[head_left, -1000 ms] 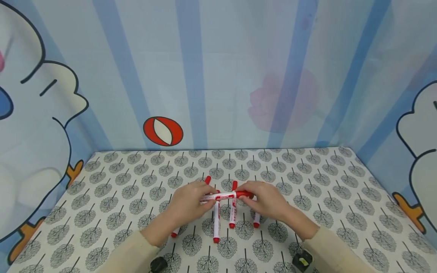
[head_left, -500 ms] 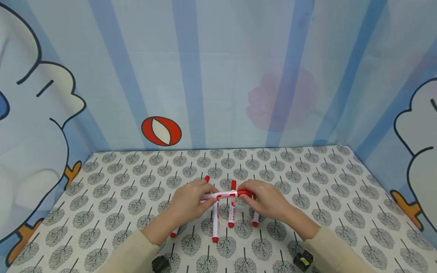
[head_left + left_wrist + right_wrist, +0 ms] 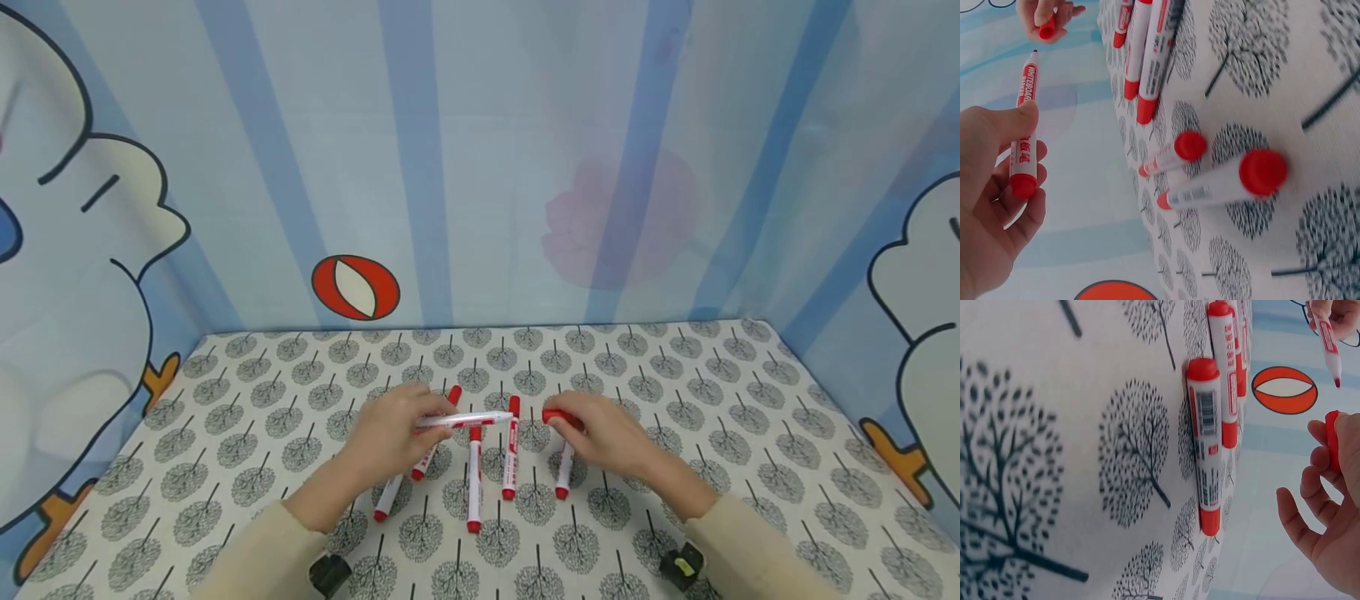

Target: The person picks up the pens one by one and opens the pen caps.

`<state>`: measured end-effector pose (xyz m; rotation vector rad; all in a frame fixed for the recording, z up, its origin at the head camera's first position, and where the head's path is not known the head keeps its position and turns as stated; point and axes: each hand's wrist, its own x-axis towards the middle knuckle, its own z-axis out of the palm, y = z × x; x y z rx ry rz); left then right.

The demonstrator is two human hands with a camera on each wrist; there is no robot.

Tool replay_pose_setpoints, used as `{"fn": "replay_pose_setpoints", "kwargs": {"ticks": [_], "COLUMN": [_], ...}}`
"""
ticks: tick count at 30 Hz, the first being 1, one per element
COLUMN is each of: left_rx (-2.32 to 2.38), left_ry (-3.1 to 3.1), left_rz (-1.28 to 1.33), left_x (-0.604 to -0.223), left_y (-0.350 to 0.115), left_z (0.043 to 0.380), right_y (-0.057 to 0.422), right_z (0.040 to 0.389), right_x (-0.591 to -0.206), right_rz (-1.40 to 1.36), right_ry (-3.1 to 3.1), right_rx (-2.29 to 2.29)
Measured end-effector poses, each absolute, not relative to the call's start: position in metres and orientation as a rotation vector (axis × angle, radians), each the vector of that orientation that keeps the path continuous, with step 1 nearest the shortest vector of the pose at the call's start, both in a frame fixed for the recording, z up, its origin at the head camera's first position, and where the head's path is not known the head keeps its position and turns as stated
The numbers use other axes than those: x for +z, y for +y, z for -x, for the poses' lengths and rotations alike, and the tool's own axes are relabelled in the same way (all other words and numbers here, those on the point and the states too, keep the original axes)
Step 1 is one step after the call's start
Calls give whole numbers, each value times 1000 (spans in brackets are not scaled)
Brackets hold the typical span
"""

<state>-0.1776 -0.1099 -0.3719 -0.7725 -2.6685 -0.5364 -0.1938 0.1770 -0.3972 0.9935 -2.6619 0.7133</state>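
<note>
My left hand grips an uncapped whiteboard marker, white with red lettering and a red end. Its bare tip points right, toward the other hand. Between thumb and fingers, my right hand pinches the red cap, held apart from the marker tip by a small gap. Both hands are above the table, over several capped red-and-white markers. One marker lies between the hands, another just left of it, and a further one lies below the right hand.
Two more markers lie slanted near the left hand, one closer to me and one partly behind the fingers. A tree-patterned cloth covers the table. A striped cartoon curtain rises behind it.
The cap has come off the marker. My left hand has moved left with the marker and my right hand slightly right with the cap, exposing the tip.
</note>
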Motion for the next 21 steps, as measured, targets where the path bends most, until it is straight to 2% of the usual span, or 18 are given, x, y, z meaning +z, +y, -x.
{"fn": "replay_pose_setpoints", "kwargs": {"ticks": [21], "left_rx": [-544], "left_ry": [-2716], "left_rz": [644], "left_x": [-374], "left_y": [-121], "left_z": [179], "right_y": [188], "right_z": [195], "right_x": [-399], "right_rz": [-938], "right_ry": [-2687], "right_rx": [754]}}
